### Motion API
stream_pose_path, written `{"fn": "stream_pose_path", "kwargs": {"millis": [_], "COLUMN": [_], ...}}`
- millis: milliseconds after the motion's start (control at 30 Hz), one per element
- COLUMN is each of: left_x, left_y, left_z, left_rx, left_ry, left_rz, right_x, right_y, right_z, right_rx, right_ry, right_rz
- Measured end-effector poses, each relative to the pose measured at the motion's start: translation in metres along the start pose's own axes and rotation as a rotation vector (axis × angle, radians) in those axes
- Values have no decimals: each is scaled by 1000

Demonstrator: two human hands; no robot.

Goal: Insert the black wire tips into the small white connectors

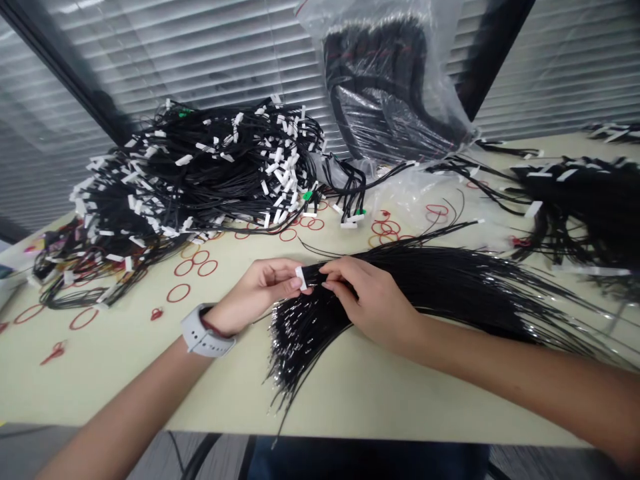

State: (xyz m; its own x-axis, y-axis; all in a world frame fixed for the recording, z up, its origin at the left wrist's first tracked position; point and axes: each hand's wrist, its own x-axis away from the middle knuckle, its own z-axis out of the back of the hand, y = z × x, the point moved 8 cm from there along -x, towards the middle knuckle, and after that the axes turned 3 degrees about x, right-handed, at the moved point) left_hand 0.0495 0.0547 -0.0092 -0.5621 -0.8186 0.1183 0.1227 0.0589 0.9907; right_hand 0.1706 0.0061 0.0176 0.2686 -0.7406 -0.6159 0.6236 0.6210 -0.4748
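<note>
Between its thumb and fingers, my left hand (267,290) pinches a small white connector (301,277). Black wires run from the connector's right side towards my right hand (367,293), whose thumb and forefinger are closed on a thin black wire (317,285) close to it. The wire's tip is too small to make out. Beneath both hands lies a thick bundle of loose black wires (450,280) with shiny metal terminals at the ends, fanned out to the left and right.
Behind to the left is a heap of black cables (215,160) with white connectors. A clear plastic bag (380,93) of black wires leans against the blinds. More cables (585,207) lie at right. Red rubber bands (179,293) are scattered on the pale table (210,393).
</note>
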Motion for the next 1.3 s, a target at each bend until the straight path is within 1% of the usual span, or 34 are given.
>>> {"fn": "stream_pose_path", "kwargs": {"millis": [200, 367, 567, 667, 767, 933, 1100, 1233, 1300], "left_x": [-1, 1, 2, 2, 1, 2, 4, 2, 0], "left_y": [-1, 1, 5, 4, 3, 2, 4, 4, 3], "left_z": [-1, -2, -4, -5, -6, -9, -12, -11, -9], "left_rx": [-8, -24, -141, -134, -102, -46, -60, -39, -35], "left_ry": [-2, -6, -3, -8, -16, -33, -38, -41, -28], "left_rz": [14, 5, -30, -21, -24, -45, -92, -67, -49], "right_x": [-1, 0, 0, -1, 0, 3, 6, 4, 4], "right_y": [2, 2, 1, 0, -5, -7, -13, -9, -8], "right_z": [-1, -2, -4, -4, -5, -4, -5, 4, 9], "right_rx": [-30, -8, -11, -13, 1, 4, 25, 2, 10], "right_ry": [-21, -30, -51, -51, -49, -16, -11, 66, 117], "right_rz": [-45, -27, -21, -13, 26, 46, 131, 75, 75]}}
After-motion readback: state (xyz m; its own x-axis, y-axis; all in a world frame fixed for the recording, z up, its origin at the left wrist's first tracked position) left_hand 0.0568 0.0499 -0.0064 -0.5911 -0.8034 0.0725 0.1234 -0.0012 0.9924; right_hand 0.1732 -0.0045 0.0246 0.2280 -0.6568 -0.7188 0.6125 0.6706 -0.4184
